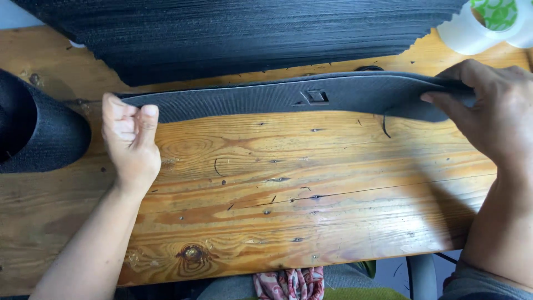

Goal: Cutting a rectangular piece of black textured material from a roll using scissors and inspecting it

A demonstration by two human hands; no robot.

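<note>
Both hands grip a long dark ribbed strip stretched above the wooden bench, the left hand clenched on one end, the right hand pinching the other; it looks light, limp and best held by its ends.

Strip you're holding: dark grey, matt, finely ribbed texture, looks like flexible rubber or foam sheet. Stack behind it: same black matt material, edges layered and ridged. Worktop: varnished pine, semi-gloss, knots, cracks and small nicks showing. Tape roll: glossy translucent plastic. Dark piece at your left: coarse woven-looking, matt.
</note>
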